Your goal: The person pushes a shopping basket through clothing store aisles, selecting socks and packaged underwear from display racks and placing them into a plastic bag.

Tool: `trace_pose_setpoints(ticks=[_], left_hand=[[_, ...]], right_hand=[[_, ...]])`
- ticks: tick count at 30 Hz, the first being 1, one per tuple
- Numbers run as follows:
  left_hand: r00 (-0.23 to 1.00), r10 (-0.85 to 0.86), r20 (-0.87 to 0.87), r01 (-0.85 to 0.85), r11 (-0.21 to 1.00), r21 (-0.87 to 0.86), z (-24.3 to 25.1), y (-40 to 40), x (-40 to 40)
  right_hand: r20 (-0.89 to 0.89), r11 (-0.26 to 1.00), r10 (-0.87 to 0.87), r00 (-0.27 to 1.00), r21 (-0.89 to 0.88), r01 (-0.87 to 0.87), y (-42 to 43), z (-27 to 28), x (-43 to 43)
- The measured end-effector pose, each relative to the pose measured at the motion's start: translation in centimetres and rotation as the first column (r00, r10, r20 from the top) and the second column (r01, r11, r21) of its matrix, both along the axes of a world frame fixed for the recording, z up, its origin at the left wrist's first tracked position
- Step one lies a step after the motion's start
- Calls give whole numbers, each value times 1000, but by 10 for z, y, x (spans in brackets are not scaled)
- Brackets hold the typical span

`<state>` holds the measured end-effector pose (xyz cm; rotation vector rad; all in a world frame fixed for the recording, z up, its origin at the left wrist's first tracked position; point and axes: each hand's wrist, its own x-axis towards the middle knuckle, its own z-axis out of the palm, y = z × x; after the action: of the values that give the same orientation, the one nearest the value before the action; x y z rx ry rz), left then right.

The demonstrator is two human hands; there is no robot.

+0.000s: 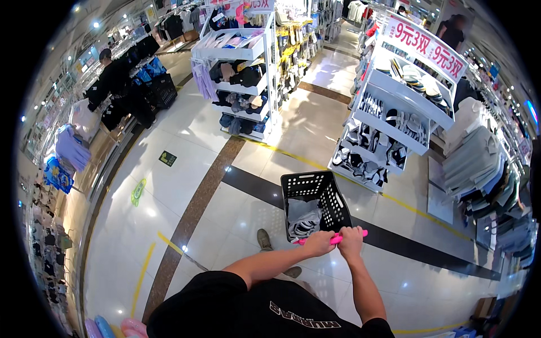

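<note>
Both of my hands grip the pink handle [337, 240] of a black plastic shopping basket [337, 205]. My left hand [319, 243] is closed around it on the left, and my right hand [351, 241] is closed around it on the right, close beside the other. The basket has square holes in its walls and is in front of my legs. Inside, towards its left side, lies a clear plastic package [305, 217] with grey, white and black contents, possibly socks or slippers. My fingers hide part of the handle.
Ahead right stands a tiered white display rack [391, 145] with slippers and socks. Another white shelf unit [249, 91] stands ahead left, with an aisle [315, 110] between. A person in black [116, 84] is by the left racks, near a black basket [164, 91]. Clothes [475, 158] hang at right.
</note>
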<state>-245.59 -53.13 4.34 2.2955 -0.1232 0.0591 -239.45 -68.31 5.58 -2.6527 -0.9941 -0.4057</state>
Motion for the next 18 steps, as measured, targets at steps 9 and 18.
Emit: trace_pose_setpoints(ticks=[9, 18], left_hand=[[996, 77, 49, -81, 992, 100, -2, 15, 35], [996, 90, 4, -89, 984, 157, 4, 69, 77]], right_hand=[[-80, 993, -7, 997, 113, 16, 23, 2, 40], [-86, 993, -35, 996, 113, 45, 70, -13, 82]])
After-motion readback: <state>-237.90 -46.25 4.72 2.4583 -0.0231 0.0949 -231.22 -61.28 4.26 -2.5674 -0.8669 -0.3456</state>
